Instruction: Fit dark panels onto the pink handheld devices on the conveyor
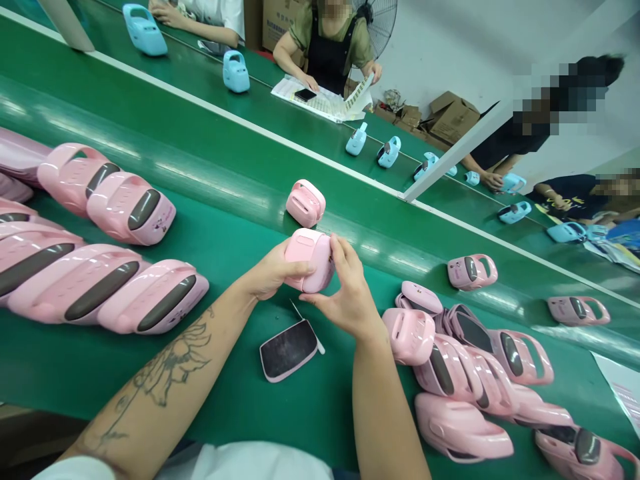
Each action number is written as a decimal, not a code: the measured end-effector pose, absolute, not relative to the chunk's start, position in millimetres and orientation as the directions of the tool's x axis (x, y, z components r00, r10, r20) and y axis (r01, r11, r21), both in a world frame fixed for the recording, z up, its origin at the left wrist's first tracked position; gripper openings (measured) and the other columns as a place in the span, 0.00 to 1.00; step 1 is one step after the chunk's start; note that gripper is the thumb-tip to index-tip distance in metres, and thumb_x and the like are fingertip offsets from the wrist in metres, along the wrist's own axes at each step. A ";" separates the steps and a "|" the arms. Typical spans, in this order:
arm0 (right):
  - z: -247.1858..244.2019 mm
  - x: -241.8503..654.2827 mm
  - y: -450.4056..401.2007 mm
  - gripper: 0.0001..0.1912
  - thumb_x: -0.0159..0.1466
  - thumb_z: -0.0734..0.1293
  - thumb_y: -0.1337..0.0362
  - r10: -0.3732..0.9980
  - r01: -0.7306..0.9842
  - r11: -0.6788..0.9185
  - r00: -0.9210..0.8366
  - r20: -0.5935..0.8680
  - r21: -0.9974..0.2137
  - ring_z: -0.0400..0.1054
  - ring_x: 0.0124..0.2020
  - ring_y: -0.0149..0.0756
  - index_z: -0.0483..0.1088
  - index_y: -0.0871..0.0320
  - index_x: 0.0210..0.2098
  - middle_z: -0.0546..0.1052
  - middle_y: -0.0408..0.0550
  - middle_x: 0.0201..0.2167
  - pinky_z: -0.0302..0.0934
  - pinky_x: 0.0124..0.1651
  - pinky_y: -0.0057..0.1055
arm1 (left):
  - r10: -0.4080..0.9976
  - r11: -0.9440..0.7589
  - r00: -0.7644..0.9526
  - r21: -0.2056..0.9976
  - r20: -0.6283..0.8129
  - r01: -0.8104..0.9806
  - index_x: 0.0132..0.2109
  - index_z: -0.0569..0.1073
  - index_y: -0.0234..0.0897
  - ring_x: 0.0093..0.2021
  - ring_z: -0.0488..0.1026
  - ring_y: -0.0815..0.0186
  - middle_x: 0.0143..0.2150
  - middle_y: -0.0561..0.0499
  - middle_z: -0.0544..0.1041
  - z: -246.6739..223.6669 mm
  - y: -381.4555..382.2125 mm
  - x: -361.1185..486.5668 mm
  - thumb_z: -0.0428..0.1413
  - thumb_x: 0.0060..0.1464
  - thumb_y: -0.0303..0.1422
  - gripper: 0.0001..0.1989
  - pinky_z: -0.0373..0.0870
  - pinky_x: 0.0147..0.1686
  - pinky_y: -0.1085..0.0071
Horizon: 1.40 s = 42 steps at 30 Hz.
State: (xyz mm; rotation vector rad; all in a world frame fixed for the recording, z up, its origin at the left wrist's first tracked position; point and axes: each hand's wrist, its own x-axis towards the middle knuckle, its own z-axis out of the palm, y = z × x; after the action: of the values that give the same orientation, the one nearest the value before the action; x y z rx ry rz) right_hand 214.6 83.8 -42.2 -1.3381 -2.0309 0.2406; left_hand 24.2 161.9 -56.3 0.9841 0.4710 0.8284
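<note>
I hold a rounded pink plastic case (306, 250) above the green work surface, one hand on each side. My left hand (273, 270) grips its left side, with the thumb across the front. My right hand (349, 283) has its fingers on the right side and its thumb near the lower edge. Below my hands lies a pink-framed panel with a dark, smudged face (290, 350). A small pale strip (321, 347) and a thin pointed piece (297, 309) stick out by its edges. Just beyond the case stands another pink case with a handle (306, 203).
Pink handled cases with dark windows (150, 297) crowd the left side. More pink cases (450, 370) are piled at right, by a paper sheet (620, 390). Pink and light-blue cases (235, 72) sit on the green belt (200, 120). Several people sit across, behind a slanted post (450, 157).
</note>
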 end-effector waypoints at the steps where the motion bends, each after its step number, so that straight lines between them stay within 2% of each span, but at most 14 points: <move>1: -41.7 214.7 83.6 0.70 0.56 0.85 0.55 0.867 0.745 0.450 -0.231 0.442 -0.493 0.54 0.79 0.63 0.37 0.44 0.82 0.59 0.63 0.77 0.55 0.78 0.65 | 0.795 0.280 0.606 0.881 0.011 -0.382 0.64 0.77 0.35 0.63 0.78 0.42 0.64 0.37 0.81 -55.4 161.9 23.8 0.77 0.46 0.39 0.39 0.77 0.56 0.57; 6: -38.8 213.1 82.4 0.71 0.53 0.87 0.57 0.873 0.729 0.443 -0.217 0.438 -0.522 0.57 0.76 0.65 0.40 0.45 0.81 0.61 0.63 0.73 0.57 0.77 0.65 | 0.805 0.258 0.593 0.902 -0.004 -0.345 0.64 0.76 0.34 0.59 0.79 0.45 0.62 0.37 0.81 -53.5 160.3 23.6 0.77 0.44 0.40 0.40 0.77 0.53 0.59; 10: -35.8 210.7 80.4 0.71 0.54 0.86 0.59 0.870 0.708 0.454 -0.221 0.440 -0.542 0.57 0.76 0.65 0.39 0.44 0.81 0.60 0.62 0.72 0.58 0.77 0.65 | 0.805 0.254 0.593 0.900 0.005 -0.353 0.64 0.75 0.33 0.56 0.80 0.46 0.60 0.36 0.82 -53.7 158.1 24.8 0.77 0.44 0.42 0.42 0.77 0.49 0.61; 14: -34.3 210.1 78.6 0.72 0.54 0.86 0.58 0.886 0.703 0.430 -0.206 0.416 -0.567 0.57 0.76 0.64 0.37 0.42 0.81 0.58 0.61 0.72 0.58 0.77 0.64 | 0.795 0.256 0.606 0.907 -0.002 -0.334 0.64 0.75 0.33 0.56 0.80 0.46 0.60 0.36 0.82 -51.6 156.4 24.6 0.77 0.45 0.43 0.41 0.77 0.49 0.61; 19: -34.7 210.2 79.3 0.72 0.51 0.87 0.58 0.893 0.711 0.412 -0.191 0.408 -0.569 0.58 0.73 0.65 0.42 0.44 0.81 0.59 0.61 0.70 0.61 0.74 0.65 | 0.804 0.247 0.594 0.914 -0.009 -0.322 0.62 0.75 0.34 0.57 0.80 0.46 0.61 0.35 0.81 -51.9 155.5 26.9 0.78 0.42 0.45 0.43 0.77 0.50 0.61; 23: -35.9 205.4 80.1 0.68 0.52 0.87 0.58 0.896 0.726 0.401 -0.184 0.404 -0.559 0.58 0.73 0.66 0.44 0.43 0.79 0.60 0.60 0.69 0.57 0.75 0.69 | 0.842 0.211 0.540 0.926 -0.009 -0.314 0.59 0.77 0.34 0.54 0.80 0.50 0.57 0.38 0.82 -51.6 155.4 28.7 0.80 0.39 0.44 0.42 0.77 0.48 0.63; 26: -37.5 202.5 80.5 0.69 0.53 0.86 0.60 0.897 0.711 0.408 -0.193 0.398 -0.573 0.56 0.75 0.63 0.42 0.44 0.80 0.58 0.61 0.70 0.57 0.77 0.66 | 0.842 0.229 0.539 0.928 -0.039 -0.292 0.60 0.77 0.33 0.54 0.80 0.49 0.56 0.38 0.82 -48.9 155.2 27.7 0.79 0.41 0.43 0.40 0.77 0.48 0.62; 29: -38.8 203.6 81.4 0.73 0.53 0.87 0.56 0.883 0.689 0.441 -0.220 0.414 -0.575 0.55 0.76 0.61 0.37 0.45 0.81 0.56 0.61 0.71 0.57 0.78 0.62 | 0.830 0.272 0.556 0.907 -0.052 -0.321 0.61 0.76 0.32 0.54 0.80 0.48 0.57 0.37 0.82 -47.4 154.4 27.0 0.78 0.43 0.42 0.40 0.77 0.48 0.61; 33: -40.0 208.0 82.7 0.75 0.53 0.86 0.49 0.871 0.687 0.465 -0.243 0.426 -0.559 0.54 0.78 0.63 0.34 0.43 0.82 0.54 0.61 0.74 0.57 0.78 0.63 | 0.839 0.322 0.537 0.875 -0.087 -0.361 0.59 0.77 0.32 0.52 0.80 0.49 0.54 0.38 0.83 -50.5 153.2 29.6 0.79 0.41 0.40 0.40 0.76 0.49 0.60; 42: -49.5 206.7 85.5 0.71 0.54 0.86 0.50 0.873 0.690 0.445 -0.192 0.448 -0.570 0.57 0.75 0.65 0.39 0.44 0.81 0.58 0.62 0.72 0.59 0.76 0.65 | 0.883 0.327 0.453 0.850 -0.120 -0.412 0.54 0.79 0.34 0.47 0.80 0.54 0.48 0.44 0.84 -55.6 151.8 37.6 0.79 0.37 0.36 0.35 0.73 0.46 0.63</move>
State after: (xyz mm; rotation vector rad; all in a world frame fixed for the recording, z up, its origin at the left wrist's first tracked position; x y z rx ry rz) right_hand 206.7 85.5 -49.5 -1.3115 -1.9512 0.3106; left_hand 37.6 151.8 -55.6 0.8537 0.6555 0.9327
